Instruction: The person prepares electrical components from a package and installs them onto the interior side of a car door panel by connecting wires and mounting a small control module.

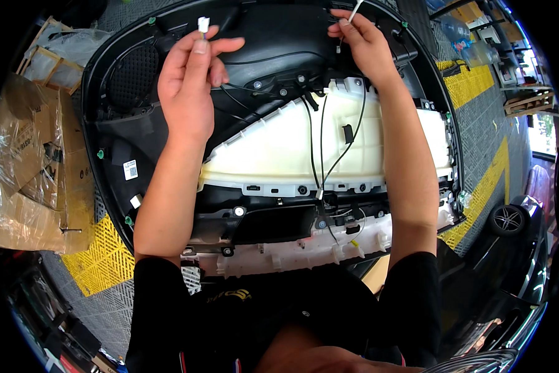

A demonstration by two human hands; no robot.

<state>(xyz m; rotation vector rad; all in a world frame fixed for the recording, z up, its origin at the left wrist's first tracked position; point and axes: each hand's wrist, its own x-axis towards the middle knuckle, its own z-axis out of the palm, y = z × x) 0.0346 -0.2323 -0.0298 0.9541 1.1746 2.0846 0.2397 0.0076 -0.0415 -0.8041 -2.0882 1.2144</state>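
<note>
A large black car door trim panel (150,132) lies in front of me, inner side up. My left hand (189,84) is over its far left part, pinching a small white wire connector (203,25) between thumb and finger. At the far right, my right hand (367,48) has closed its fingertips on a thin white strip (356,9), whose exact kind I cannot make out. Just below those fingers hangs a small pale plug (338,50). Thin black wires (321,133) run from near the hands across a cream plastic panel (261,152) to a white connector (320,194).
Cardboard boxes in clear wrap (40,161) stand at the left. A black speaker grille (132,78) sits in the trim's far left corner. Yellow strips (472,87) mark the grey grated floor. To the lower right is a black toy-like car (509,248).
</note>
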